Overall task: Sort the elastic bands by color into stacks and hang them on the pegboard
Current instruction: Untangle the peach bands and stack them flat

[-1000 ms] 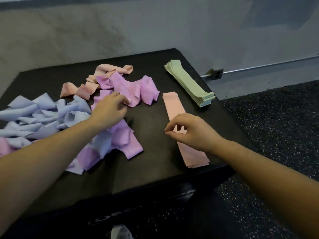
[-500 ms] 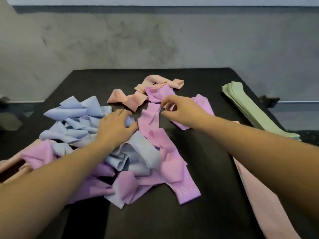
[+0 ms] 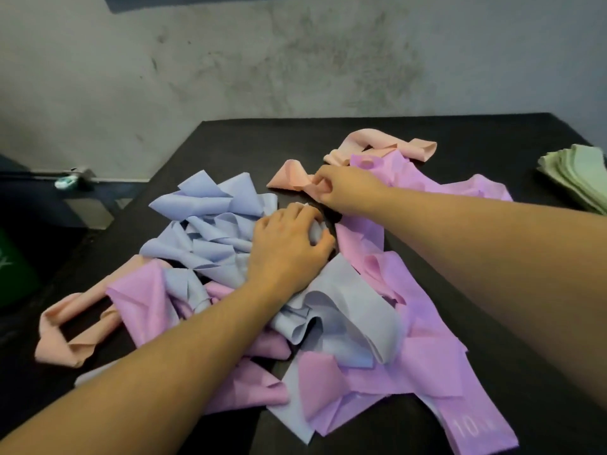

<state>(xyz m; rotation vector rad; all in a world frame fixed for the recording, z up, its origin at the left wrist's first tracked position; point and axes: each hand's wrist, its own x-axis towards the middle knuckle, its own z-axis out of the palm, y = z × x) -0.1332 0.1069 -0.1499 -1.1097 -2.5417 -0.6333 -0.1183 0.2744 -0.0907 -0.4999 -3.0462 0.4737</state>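
Note:
A jumbled heap of elastic bands lies on the black table (image 3: 249, 136): light blue bands (image 3: 210, 224), purple bands (image 3: 427, 349) and peach bands (image 3: 289, 175). My right hand (image 3: 345, 192) pinches a peach band at the far side of the heap. My left hand (image 3: 289, 247) rests on the pile with its fingers curled round a light blue band. A neat stack of green bands (image 3: 581, 175) lies at the table's right edge. No pegboard is in view.
More peach bands lie at the far middle (image 3: 387, 146) and in a loop at the near left (image 3: 75, 326). A grey wall (image 3: 295, 60) stands behind the table. A dark bin with a green side (image 3: 19, 264) sits on the floor at the left.
My right hand has moved left from the purple band to the peach band and pinched it. My left hand has curled onto a blue band. The view has swung left.

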